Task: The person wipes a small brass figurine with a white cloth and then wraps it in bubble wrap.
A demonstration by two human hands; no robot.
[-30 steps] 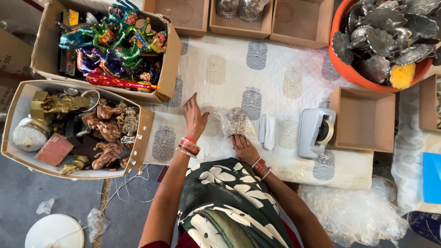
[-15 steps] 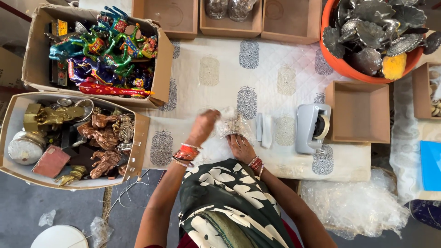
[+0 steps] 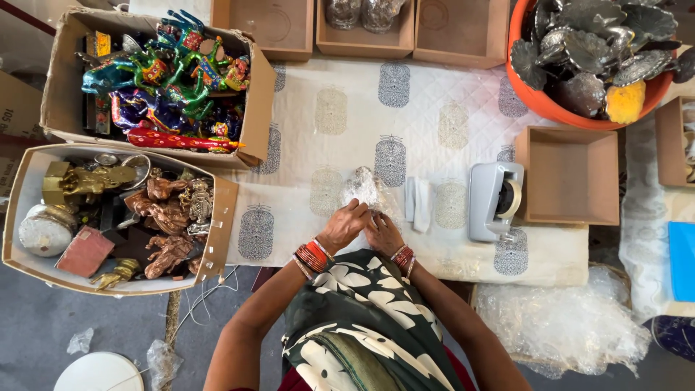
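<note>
A small metal piece wrapped in clear bubble wrap (image 3: pixel 365 190) lies on the white printed cloth (image 3: pixel 427 123) in front of me. My left hand (image 3: pixel 344 224) presses on its near left side, fingers curled over the wrap. My right hand (image 3: pixel 382 232) holds the near right side, touching the left hand. Both wrists wear red bangles. What is inside the wrap is mostly hidden.
A grey tape dispenser (image 3: pixel 494 200) and a white folded piece (image 3: pixel 418 203) lie right of the bundle. An empty brown box (image 3: pixel 570 175), an orange tub of metal leaves (image 3: pixel 590 54), a box of painted figures (image 3: pixel 163 80), a box of brass figures (image 3: pixel 119 217), loose bubble wrap (image 3: pixel 561 322).
My left hand, raised open over the cloth a second ago, has come down onto the wrapped bundle beside my right hand. The bundle stays in place.
</note>
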